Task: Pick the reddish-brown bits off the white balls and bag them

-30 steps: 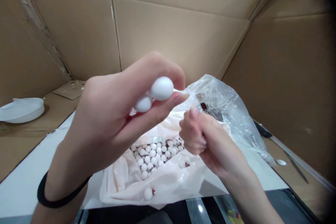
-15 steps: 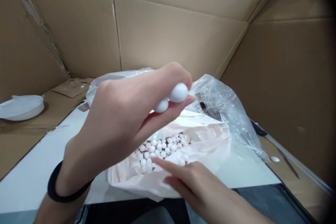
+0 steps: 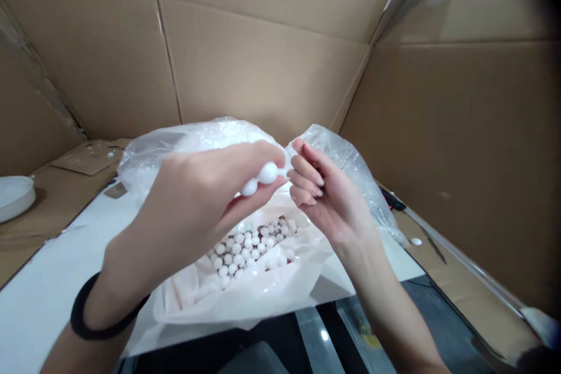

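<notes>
My left hand (image 3: 205,187), a black band on its wrist, is closed around smooth white balls (image 3: 267,173). Two of them show side by side between thumb and forefinger. My right hand (image 3: 326,193) is raised just right of its fingertips, fingers curled in and pressed together. A small pale bit shows between the two hands; whether the right fingers grip it is hidden. Below both hands, many similar white balls (image 3: 248,243) lie in an opened white plastic bag (image 3: 258,298), with brown-red bits among them.
Clear plastic wrap (image 3: 149,149) is bunched behind the bag on the white board (image 3: 56,280). A white dish (image 3: 15,196) stands at far left. At right lie a black-handled tool (image 3: 393,200) and a small white disc (image 3: 416,241). Cardboard walls (image 3: 263,58) enclose the surface.
My right hand has risen from the balls in the bag to beside my left fingertips, its fingers now curled. My left hand still holds the white balls. The view has shifted right.
</notes>
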`<state>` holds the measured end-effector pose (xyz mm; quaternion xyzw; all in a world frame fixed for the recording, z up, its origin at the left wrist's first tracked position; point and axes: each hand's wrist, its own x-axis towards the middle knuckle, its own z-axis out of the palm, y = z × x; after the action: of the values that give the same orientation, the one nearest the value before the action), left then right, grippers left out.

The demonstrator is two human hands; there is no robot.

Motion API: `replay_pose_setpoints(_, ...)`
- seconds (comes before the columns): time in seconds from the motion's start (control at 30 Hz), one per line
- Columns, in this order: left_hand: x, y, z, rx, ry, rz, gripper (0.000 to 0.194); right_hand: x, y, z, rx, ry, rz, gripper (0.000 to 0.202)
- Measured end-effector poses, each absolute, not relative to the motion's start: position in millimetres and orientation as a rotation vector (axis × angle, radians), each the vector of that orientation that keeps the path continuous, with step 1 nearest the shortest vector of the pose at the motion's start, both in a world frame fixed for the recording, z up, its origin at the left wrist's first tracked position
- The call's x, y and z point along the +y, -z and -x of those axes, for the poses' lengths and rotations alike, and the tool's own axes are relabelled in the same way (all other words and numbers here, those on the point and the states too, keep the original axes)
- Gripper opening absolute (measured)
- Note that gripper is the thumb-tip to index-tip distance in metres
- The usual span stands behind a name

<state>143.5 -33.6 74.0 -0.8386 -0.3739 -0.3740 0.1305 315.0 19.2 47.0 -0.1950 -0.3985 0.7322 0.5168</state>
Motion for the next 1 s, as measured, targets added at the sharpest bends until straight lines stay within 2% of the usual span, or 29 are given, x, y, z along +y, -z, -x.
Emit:
replay_pose_setpoints(0.13, -27.8, -71.4, -143.8, -1.178, 0.986, 2.473, 0.019, 42.6, -69.6, -293.2, -0.347, -1.855, 0.262, 0.032)
replay_pose_setpoints(0.27, -18.6, -67.5, -141.4, -1.385, 0.871, 2.391, 0.023, 52.1, -73.4, -271.7, -0.026, -1.937, 0.178, 0.028)
replay_pose_setpoints(0.53, -4.3, -61.8, -143.8, -1.485, 0.64, 2.228, 0.018, 48.2, -62.8, -249.7, -0.137, -1.957, 0.276, 0.029)
replay_pose_setpoints(0.67, -5.5, -60.8, -147.8, -1.475, 0.545, 2.119, 0.023, 50.0, -61.2, -250.7, -0.138, -1.982, 0.34, 0.028)
replay_pose_setpoints(1.0, 1.3, -54.4, -149.5, -1.409, 0.545, 2.035, 0.024, 59.4, -56.2, -253.4, -0.26, -2.032, 0.356, 0.027)
